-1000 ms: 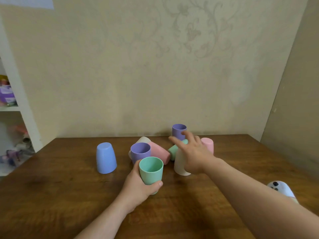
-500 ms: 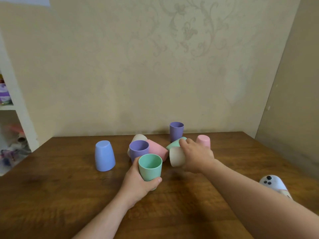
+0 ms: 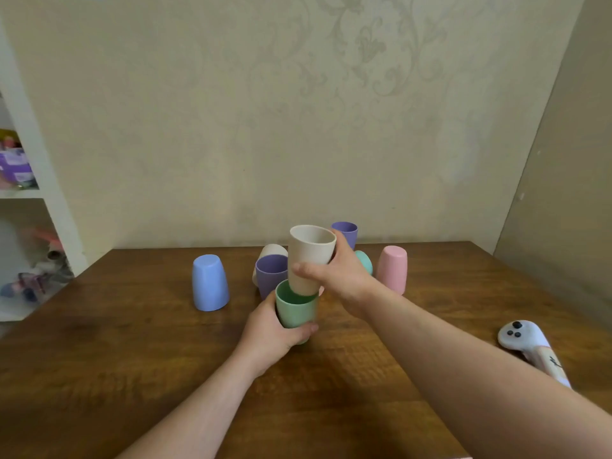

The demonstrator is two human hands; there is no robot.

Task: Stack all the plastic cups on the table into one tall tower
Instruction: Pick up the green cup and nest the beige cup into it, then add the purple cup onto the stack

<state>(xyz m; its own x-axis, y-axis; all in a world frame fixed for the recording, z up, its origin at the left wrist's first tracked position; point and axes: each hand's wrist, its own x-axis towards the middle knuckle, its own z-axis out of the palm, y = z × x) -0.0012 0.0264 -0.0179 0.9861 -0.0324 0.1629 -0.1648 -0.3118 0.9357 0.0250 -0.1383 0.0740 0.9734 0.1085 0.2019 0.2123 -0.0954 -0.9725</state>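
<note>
My left hand grips an upright green cup on the wooden table. My right hand holds a cream cup upright, mouth up, with its base sunk into the green cup's mouth. Behind them stand a purple cup, a second cream cup lying behind it, a far purple cup, a teal cup on its side, an upturned pink cup and an upturned blue cup at the left.
A white game controller lies at the table's right edge, partly behind my right forearm. A white shelf unit with toys stands left of the table. A beige wall rises right behind the table.
My right hand lifted the cream cup off the table, turned it mouth up and brought it left onto the green cup. The left hand kept hold of the green cup.
</note>
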